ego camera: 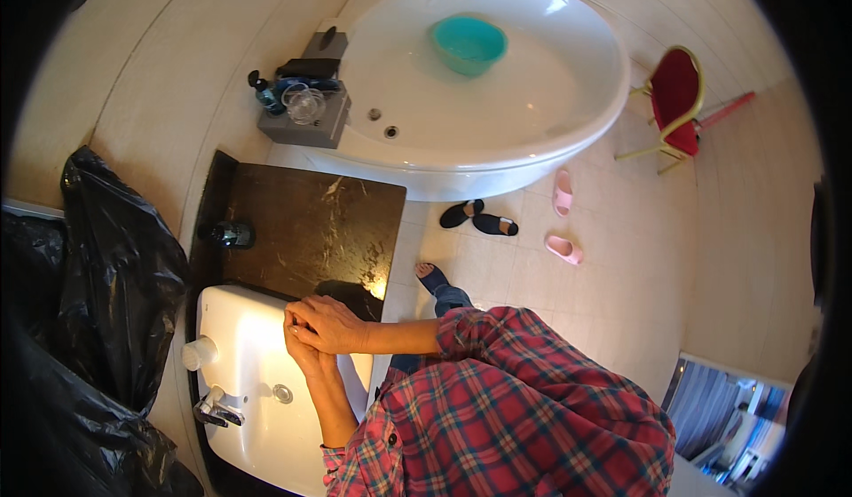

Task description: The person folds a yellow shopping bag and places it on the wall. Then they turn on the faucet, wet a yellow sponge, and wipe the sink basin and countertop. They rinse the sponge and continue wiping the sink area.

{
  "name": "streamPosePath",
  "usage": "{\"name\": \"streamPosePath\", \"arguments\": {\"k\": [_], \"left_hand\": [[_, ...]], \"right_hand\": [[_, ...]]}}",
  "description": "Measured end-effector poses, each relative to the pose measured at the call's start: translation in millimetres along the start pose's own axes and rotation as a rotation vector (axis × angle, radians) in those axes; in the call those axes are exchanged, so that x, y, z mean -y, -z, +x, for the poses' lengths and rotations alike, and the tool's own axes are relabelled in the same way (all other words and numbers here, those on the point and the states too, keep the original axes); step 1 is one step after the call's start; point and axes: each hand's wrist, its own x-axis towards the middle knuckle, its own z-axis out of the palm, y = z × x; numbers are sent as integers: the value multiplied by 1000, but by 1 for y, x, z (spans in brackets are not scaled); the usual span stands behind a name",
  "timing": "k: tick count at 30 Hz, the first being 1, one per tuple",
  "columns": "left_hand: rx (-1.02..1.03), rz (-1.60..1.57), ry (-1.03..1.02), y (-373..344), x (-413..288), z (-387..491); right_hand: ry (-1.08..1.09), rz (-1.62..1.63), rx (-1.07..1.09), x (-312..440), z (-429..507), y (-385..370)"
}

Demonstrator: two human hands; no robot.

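Note:
My right hand [331,324] lies over my left hand [305,349], and the two are clasped together with fingers bent. Their palms are hidden, so whether anything lies between them cannot be seen. Both are over the end of a white washbasin [259,364] nearest the dark stone countertop [299,231]. A chrome faucet [218,412] stands at the basin's wall side, with no water visibly running. The round drain [282,394] is in plain sight. On the basin's rim near the wall sits a white cylindrical container [199,353].
A dark bottle [234,235] stands on the countertop. Black plastic sheeting [120,284] hangs at left. Beyond is a white bathtub [559,91] holding a turquoise basin [470,44]; beside it, a grey box [306,127] bears bottles. Black shoes [494,225], pink slippers [564,249] and a red chair [675,97] occupy the floor.

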Motion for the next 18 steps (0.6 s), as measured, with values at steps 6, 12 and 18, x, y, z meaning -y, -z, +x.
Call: {"name": "streamPosePath", "arguments": {"k": [6,12,18], "left_hand": [[273,-159,174,-5,-22,-23],[377,84,197,-20,-22,-31],[285,345,109,-30,-5,-27]], "right_hand": [[-71,-170,-75,4,-37,11],[-115,-131,-268,10,-50,28],[-229,101,-399,5,-54,67]]}}
